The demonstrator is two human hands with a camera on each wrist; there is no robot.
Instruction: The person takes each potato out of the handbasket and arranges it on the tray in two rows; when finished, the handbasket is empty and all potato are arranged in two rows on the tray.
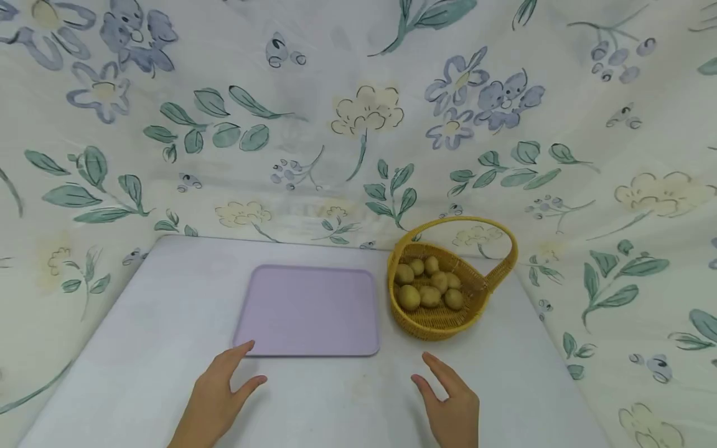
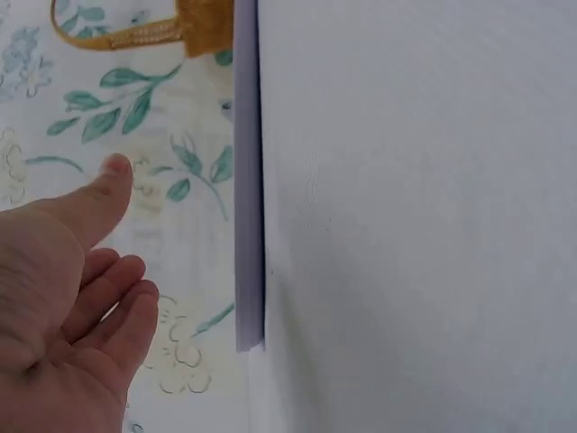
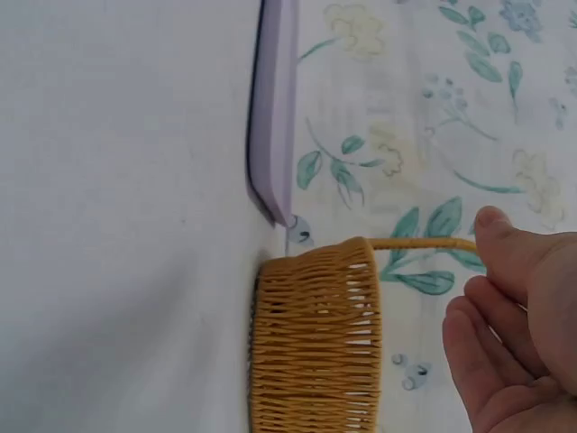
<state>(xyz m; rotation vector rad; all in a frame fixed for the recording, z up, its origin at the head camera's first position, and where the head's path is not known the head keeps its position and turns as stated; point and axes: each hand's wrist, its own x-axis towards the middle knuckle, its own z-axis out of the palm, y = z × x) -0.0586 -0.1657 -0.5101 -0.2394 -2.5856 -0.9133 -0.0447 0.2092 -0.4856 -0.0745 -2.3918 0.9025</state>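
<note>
A shallow purple tray lies flat on the white table, with nothing on it. To its right stands a yellow woven basket with a tall arched handle, holding several potatoes. My left hand is held near the tray's front left corner, thumb and fingers apart and relaxed, gripping nothing. Just in front of the basket is my right hand, its thumb and fingers spread with a gap between them. In the right wrist view that hand appears beside the basket, holding nothing.
The white table extends around the tray and basket. Behind it and along its sides hangs a pale cloth printed with flowers and leaves. The basket's handle rises in front of this cloth.
</note>
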